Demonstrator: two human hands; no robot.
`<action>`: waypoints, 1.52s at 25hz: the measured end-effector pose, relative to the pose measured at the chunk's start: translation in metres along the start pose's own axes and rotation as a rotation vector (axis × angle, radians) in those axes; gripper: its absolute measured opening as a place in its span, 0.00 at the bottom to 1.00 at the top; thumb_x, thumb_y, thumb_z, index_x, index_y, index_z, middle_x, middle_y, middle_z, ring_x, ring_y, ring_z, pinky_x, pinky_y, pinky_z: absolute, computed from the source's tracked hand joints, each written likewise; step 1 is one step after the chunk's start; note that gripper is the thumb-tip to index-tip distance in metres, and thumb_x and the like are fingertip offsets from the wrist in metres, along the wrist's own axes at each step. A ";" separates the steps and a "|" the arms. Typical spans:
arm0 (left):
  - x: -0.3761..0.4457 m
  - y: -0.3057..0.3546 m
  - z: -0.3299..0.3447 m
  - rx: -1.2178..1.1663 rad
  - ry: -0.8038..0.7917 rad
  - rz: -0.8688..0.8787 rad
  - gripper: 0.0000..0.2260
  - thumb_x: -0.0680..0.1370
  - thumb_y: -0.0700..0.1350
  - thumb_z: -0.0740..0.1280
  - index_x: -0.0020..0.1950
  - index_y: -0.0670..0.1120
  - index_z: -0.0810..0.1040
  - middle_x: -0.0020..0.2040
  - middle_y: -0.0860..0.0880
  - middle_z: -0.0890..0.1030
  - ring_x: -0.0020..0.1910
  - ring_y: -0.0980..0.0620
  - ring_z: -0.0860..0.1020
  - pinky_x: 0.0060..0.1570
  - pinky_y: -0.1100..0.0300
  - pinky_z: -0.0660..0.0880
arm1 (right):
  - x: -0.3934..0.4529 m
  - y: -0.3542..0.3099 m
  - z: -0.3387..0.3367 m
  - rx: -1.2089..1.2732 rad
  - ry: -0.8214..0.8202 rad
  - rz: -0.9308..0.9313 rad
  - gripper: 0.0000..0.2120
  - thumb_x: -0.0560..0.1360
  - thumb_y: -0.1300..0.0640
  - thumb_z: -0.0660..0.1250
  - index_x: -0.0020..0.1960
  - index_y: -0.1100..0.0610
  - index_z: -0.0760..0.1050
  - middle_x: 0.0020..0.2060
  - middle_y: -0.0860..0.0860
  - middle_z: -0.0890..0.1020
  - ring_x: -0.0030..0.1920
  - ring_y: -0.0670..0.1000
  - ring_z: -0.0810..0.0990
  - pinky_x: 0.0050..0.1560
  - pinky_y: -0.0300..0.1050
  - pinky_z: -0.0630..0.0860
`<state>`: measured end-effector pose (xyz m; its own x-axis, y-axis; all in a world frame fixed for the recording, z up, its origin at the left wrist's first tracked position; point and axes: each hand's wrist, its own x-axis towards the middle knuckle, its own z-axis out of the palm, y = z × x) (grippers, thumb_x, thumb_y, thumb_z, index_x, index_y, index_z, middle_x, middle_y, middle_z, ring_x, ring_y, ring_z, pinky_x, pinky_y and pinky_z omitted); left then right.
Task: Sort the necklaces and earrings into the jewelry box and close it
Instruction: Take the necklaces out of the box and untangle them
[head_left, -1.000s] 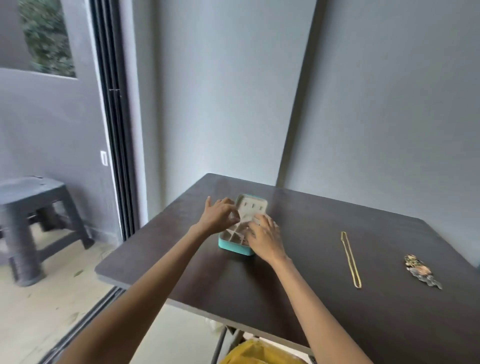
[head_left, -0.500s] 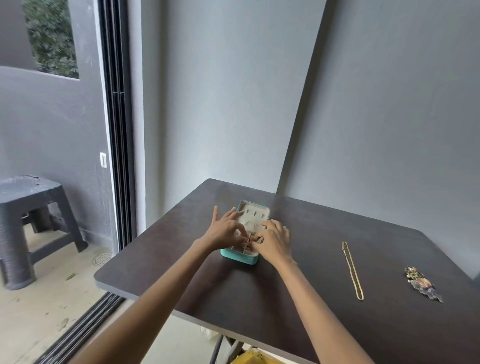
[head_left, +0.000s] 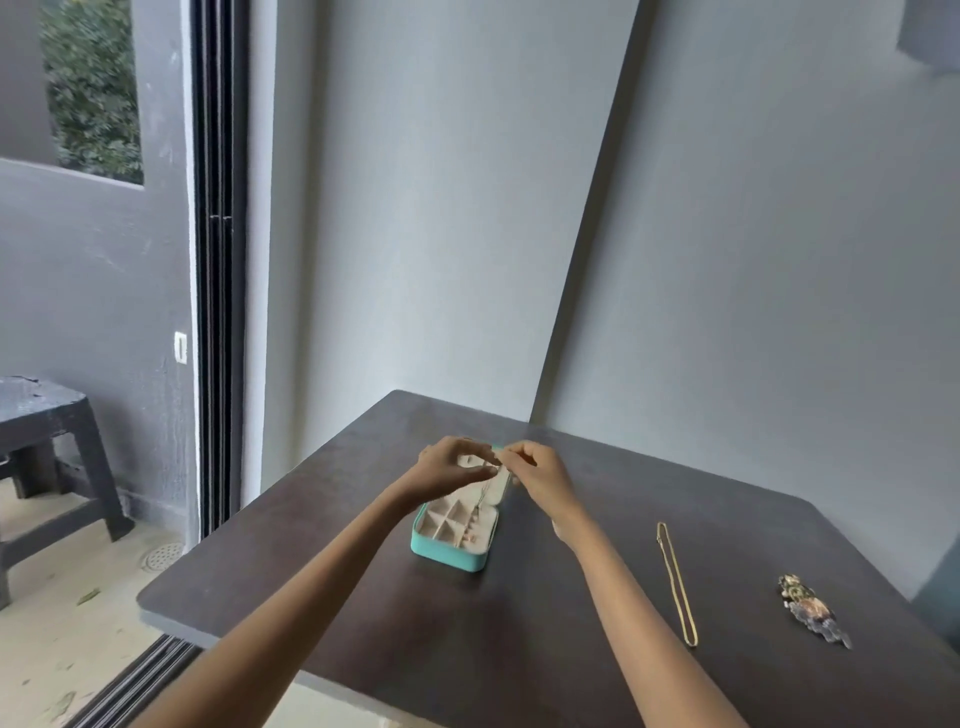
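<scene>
So the teal jewelry box (head_left: 451, 540) sits open on the dark brown table (head_left: 519, 649), toward its left half, with the cream compartment tray nearest the camera and the lid (head_left: 493, 480) laid back away from it. Both hands are up over the lid end, fingertips nearly meeting. The left hand (head_left: 448, 467) has its fingers curled with the thumb pressed up against them in a pinch, and the right hand (head_left: 540, 475) does the same thing, fingers bunched toward the left one. Between them there's a thin silver chain (head_left: 483, 500) hanging down from the fingertips and dropping toward the middle of the box, so it looks like both hands have hold of it, though it's too fine to tell exactly where each finger grabs. A few small pinkish bits (head_left: 470, 531) sit in the tray's right side, too tiny to make out properly. Both forearms reach in from the bottom of the frame and angle toward each other, wrists raised off the table. Well off to the right of the box, a gold chain necklace (head_left: 676, 584) lies stretched out straight on the table, and further right there's a colourful ornate earring piece (head_left: 810, 610) lying flat, apart from the chain. A dark plastic stool (head_left: 47, 441) stands on the floor at the left.
</scene>
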<state>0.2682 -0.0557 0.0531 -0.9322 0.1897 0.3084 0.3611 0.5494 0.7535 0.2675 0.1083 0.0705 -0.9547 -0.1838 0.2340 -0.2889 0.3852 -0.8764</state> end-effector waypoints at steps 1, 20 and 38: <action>0.003 0.009 -0.001 -0.122 0.016 0.012 0.14 0.69 0.59 0.69 0.47 0.51 0.83 0.55 0.55 0.82 0.57 0.58 0.78 0.65 0.49 0.68 | 0.001 -0.007 -0.006 0.085 0.023 0.020 0.09 0.76 0.56 0.65 0.46 0.61 0.79 0.38 0.50 0.79 0.42 0.48 0.75 0.45 0.41 0.71; 0.034 0.123 0.044 -0.676 0.065 0.108 0.07 0.78 0.42 0.65 0.41 0.44 0.79 0.29 0.50 0.73 0.28 0.55 0.71 0.30 0.65 0.72 | -0.024 -0.030 -0.097 0.942 0.126 0.201 0.07 0.79 0.55 0.60 0.47 0.58 0.72 0.34 0.53 0.78 0.34 0.49 0.77 0.33 0.39 0.79; 0.033 0.098 0.052 -0.495 -0.041 0.051 0.08 0.75 0.46 0.69 0.36 0.50 0.78 0.26 0.55 0.66 0.26 0.58 0.62 0.26 0.68 0.60 | -0.033 -0.002 -0.133 0.918 0.299 0.219 0.12 0.77 0.54 0.61 0.36 0.53 0.68 0.32 0.48 0.80 0.36 0.47 0.74 0.39 0.38 0.69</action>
<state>0.2718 0.0468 0.1069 -0.9097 0.2439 0.3360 0.3659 0.0885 0.9264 0.2905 0.2341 0.1209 -0.9956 0.0925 0.0135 -0.0573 -0.4907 -0.8695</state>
